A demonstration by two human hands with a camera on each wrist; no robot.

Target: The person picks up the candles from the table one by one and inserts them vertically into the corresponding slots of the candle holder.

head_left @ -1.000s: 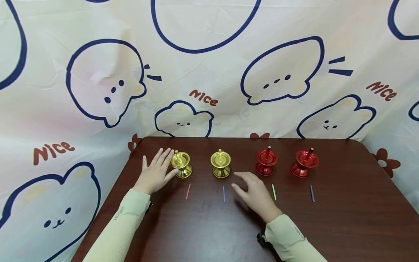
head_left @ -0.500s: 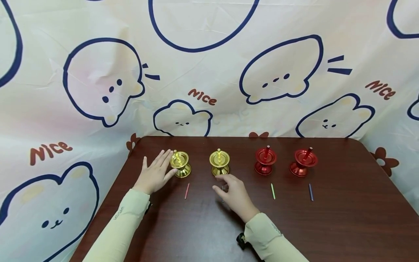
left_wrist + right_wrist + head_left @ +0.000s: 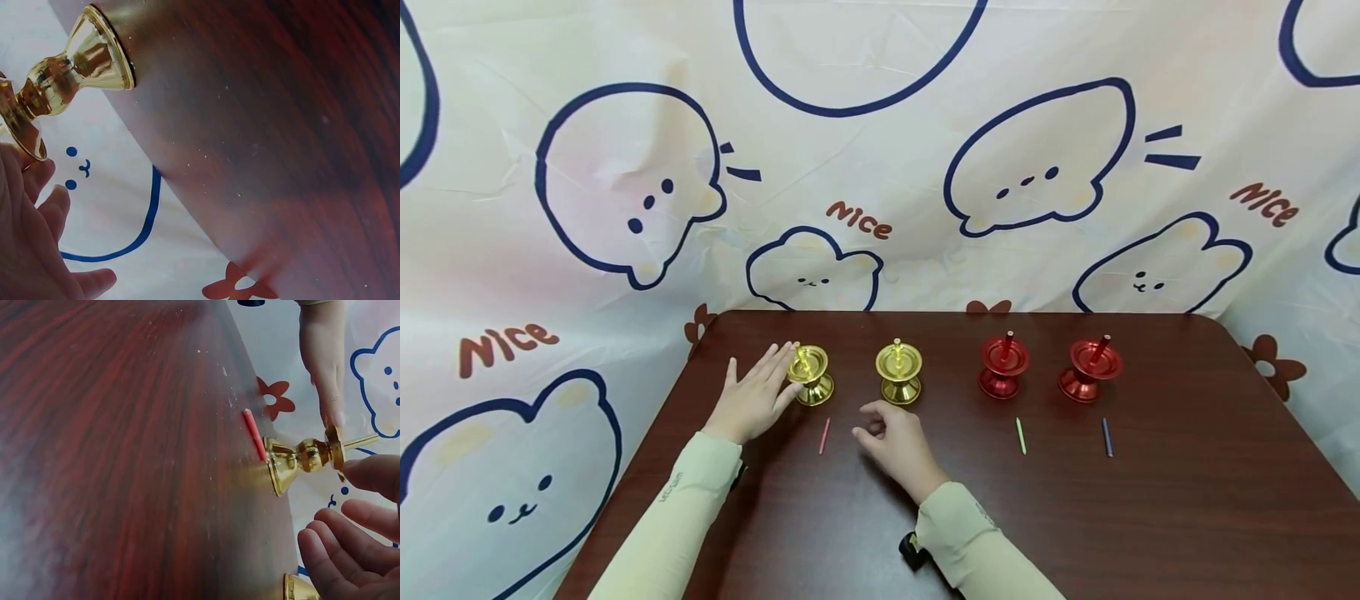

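My left hand (image 3: 747,402) reaches to the leftmost gold candle holder (image 3: 815,392), its fingers straight and right at the rim of the dish. In the left wrist view the fingertips meet the dish edge of that candle holder (image 3: 47,87). My right hand (image 3: 901,443) hovers over the table in front of the second gold candle holder (image 3: 900,390), fingers loosely bent and nothing seen between them. A thin pink-red candle (image 3: 824,436) lies left of it, below the first holder. The blue candle seen earlier is hidden behind the right hand.
Two red candle holders (image 3: 999,385), (image 3: 1079,387) stand farther right in the same row. In front of them lie a green candle (image 3: 1021,436) and a blue candle (image 3: 1107,437). A printed cloth (image 3: 917,167) hangs behind the dark wooden table (image 3: 1075,533).
My right hand has swept left, from between the gold and red holders to in front of the second gold one, covering the blue candle. The left hand stays at the first holder.
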